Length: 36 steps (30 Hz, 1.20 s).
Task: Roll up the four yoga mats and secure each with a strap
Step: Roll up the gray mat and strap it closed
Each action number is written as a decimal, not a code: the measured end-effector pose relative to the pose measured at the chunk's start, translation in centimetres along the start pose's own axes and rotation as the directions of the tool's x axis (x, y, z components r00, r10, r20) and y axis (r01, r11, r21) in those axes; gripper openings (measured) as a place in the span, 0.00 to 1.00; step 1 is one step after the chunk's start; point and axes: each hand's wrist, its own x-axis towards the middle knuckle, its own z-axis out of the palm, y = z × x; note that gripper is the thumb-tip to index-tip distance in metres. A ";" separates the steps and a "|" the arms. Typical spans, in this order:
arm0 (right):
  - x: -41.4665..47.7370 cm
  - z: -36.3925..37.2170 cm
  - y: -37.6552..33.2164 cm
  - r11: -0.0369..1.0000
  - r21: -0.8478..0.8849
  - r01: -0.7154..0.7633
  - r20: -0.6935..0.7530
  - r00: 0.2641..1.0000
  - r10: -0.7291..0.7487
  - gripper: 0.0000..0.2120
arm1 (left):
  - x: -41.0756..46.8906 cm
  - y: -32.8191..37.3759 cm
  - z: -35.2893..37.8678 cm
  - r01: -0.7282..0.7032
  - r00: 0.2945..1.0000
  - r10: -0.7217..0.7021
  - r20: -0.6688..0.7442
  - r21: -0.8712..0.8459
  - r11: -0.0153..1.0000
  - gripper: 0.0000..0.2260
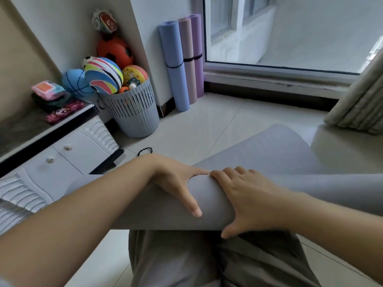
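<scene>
While the person bends over the pale tiled floor (207, 125), both hands are on the grey mat (269, 154). It is partly rolled: the roll lies crosswise above the person's grey trousers (176, 262), and the loose end runs away over the tiles towards the curtain (360, 104).

The left hand (176, 183) grips the roll from above, fingers curved over the far side and thumb down the near side. The right hand (242, 197) grips it just beside the left in the same way, and the two hands touch at the fingertips on top of the roll.

Over in the corner by the window (290, 34), three rolled mats lean against the wall, side by side: a blue mat (174, 65), a pink mat (187, 48) and a purple mat (197, 38). Each has a dark band round its middle.

A loose black strap (145, 151) lies on the tiles beyond the left wrist, near a white cabinet (68, 160). Next to the cabinet stands a slotted grey basket (134, 117) heaped with coloured balls (103, 77).
</scene>
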 end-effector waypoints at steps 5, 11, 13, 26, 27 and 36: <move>3.0 -1.3 3.3 0.952 0.287 -0.102 0.180 0.982 0.051 0.48 | -1.2 0.0 2.0 0.007 0.858 0.106 -0.502 0.217 0.976 0.44; 5.0 -2.6 4.4 0.928 0.315 -0.197 0.285 0.953 0.106 0.50 | 0.8 0.4 6.0 0.186 0.742 0.167 -0.650 0.439 0.879 0.49; 4.0 -0.9 2.9 0.988 0.062 -0.145 0.097 0.986 0.138 0.54 | 0.9 0.6 6.2 0.204 0.706 0.176 -0.687 0.435 0.877 0.49; 1.5 -6.7 3.2 0.998 0.058 -0.038 -0.115 0.992 0.044 0.49 | -4.5 1.5 -1.1 0.134 0.748 0.306 -0.588 0.586 0.799 0.46; 1.4 -6.5 2.9 0.994 0.098 -0.040 -0.037 0.998 0.043 0.49 | -4.5 1.6 -0.8 0.089 0.796 0.293 -0.530 0.581 0.809 0.46; 1.1 -2.3 1.1 0.984 0.168 -0.064 0.201 0.979 0.029 0.47 | -1.2 0.1 2.7 -0.109 0.943 0.209 -0.257 0.355 0.929 0.45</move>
